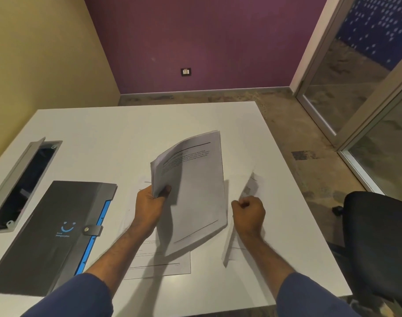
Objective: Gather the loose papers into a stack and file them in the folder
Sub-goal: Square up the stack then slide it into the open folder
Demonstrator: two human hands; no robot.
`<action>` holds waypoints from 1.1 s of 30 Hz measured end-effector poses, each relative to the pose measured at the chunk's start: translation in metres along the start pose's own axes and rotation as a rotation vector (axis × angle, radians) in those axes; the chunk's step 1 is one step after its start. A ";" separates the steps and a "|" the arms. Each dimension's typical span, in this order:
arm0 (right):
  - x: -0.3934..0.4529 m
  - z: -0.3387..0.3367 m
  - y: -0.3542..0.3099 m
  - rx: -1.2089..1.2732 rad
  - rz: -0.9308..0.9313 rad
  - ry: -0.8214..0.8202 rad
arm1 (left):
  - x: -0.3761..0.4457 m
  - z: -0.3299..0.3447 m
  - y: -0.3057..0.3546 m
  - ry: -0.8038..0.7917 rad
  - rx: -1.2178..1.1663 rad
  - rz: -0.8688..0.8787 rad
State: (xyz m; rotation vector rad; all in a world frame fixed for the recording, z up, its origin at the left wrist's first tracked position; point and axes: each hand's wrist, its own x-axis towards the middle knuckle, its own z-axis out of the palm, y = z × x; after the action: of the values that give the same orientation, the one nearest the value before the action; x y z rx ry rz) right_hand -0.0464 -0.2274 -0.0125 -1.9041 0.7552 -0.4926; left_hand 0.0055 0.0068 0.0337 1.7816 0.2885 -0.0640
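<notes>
**Mid-gather: stack in left hand, right hand lifting another sheet**

Far left: cable hatch (24, 184) in the desk (126, 133), lid propped open. Not part of the task.

Left, near: folder (51, 236) lies flat and closed, snap strap fastened, blue tab edge facing the papers. Parked clear of the work area, so the strap has to be undone before filing.

Centre: left hand (149, 208) has its grip closed on the stack (193, 191), pinching the near-left corner with the thumb on top. Stack is lifted off the desk and tilted up, top sheets bowing at the far-left corner. My read: held up so new sheets can be added and the edges squared later.

Under the stack: at least one loose sheet (163, 264) flat on the desk, partly covered by the left forearm and the stack's shadow. Not yet collected.

Right: right hand (249, 212) is closed in a fist-like grip on another sheet (248, 186), which looks lifted on edge and is motion-blurred; exact pinch point unclear. Probably headed for the stack.

Far right: office chair (378, 236) just beside the desk edge.

Judgement: gathering stage, filing not started.
</notes>
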 end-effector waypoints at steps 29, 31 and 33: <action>-0.056 0.044 -0.089 0.097 -0.731 -0.521 | -0.007 0.008 0.026 -0.221 -0.291 0.009; -0.049 0.040 -0.091 0.167 -0.632 -0.493 | -0.003 0.003 0.026 -0.204 -0.272 0.007; -0.033 0.032 -0.090 0.249 -0.467 -0.382 | 0.002 -0.006 0.026 -0.206 -0.242 -0.011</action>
State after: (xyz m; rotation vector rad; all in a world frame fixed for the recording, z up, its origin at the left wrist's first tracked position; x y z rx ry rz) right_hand -0.0242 -0.1550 0.0552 -1.8566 -0.0065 -0.4608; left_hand 0.0130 0.0079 0.0599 1.5196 0.1501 -0.2104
